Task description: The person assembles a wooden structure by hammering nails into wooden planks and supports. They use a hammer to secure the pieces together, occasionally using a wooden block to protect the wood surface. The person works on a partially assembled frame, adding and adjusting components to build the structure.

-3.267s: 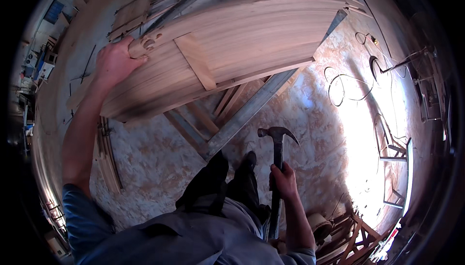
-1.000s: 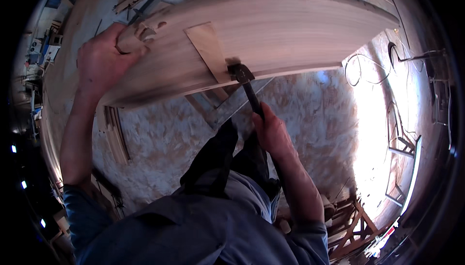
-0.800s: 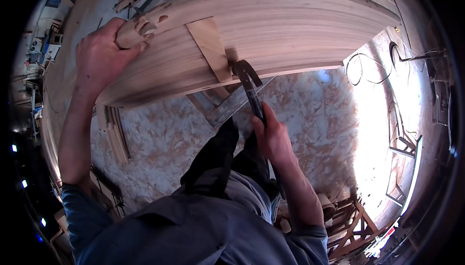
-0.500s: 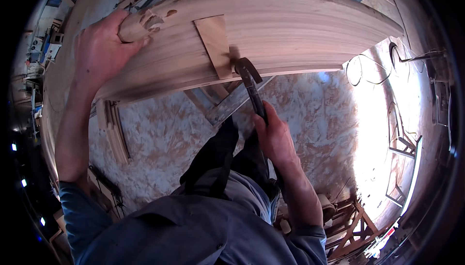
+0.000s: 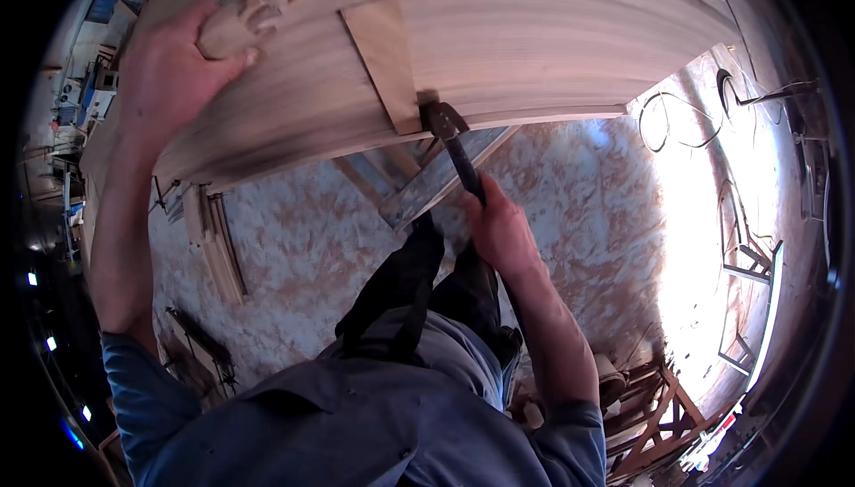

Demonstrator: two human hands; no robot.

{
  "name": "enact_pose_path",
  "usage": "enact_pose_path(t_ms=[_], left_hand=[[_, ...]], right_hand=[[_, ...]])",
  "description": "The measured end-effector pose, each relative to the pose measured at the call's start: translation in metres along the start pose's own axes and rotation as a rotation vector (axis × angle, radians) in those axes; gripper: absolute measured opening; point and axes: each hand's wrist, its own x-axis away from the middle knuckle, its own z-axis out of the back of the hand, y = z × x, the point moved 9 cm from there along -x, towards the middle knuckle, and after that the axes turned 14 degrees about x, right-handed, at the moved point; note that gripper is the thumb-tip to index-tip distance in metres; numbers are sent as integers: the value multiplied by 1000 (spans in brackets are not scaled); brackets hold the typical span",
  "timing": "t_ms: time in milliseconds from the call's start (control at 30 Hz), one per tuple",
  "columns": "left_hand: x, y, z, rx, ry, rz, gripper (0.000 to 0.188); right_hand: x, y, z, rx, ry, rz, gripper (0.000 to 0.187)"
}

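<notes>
A large, pale, curved wooden panel [image 5: 534,51] spans the upper view. At its left part my left hand [image 5: 169,73] is closed around a pale block-like piece of wood [image 5: 230,35] with a rough, chipped end; whether it is joined to the panel I cannot tell. My right hand [image 5: 503,229] grips the dark handle of a claw hammer [image 5: 459,153]. The hammer's head is at the panel's near edge, beside the narrow end of a thin tapered wooden piece [image 5: 378,55] lying on the panel. Whether the head touches the wood is unclear.
Under the panel's near edge shows a metal-edged support frame [image 5: 436,184]. Wooden strips [image 5: 218,247] stand at left. Cables [image 5: 681,122] and a light-coloured frame [image 5: 766,309] lie at right on the sunlit floor. Wooden scraps [image 5: 655,425] are piled at lower right.
The panel, the tapered piece and my left hand sit higher and further left in view. The hammer's head has shifted slightly left, still near the tapered piece. Both hands keep their grips.
</notes>
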Motion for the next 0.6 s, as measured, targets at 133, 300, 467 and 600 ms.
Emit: enact_pose_path(t_ms=[133,300,467,600], left_hand=[[0,-7,-3,-30,-7,-35,50],[0,-19,0,-8,1,3,51],[-2,-29,-4,16,38,-14,62],[-5,-37,-22,127,-51,53,62]], right_hand=[[5,-12,10,-12,10,29,34],[1,-5,-2,-10,-23,9,37],[2,3,1,1,-6,-62,39],[4,15,0,-100,-28,-82,39]])
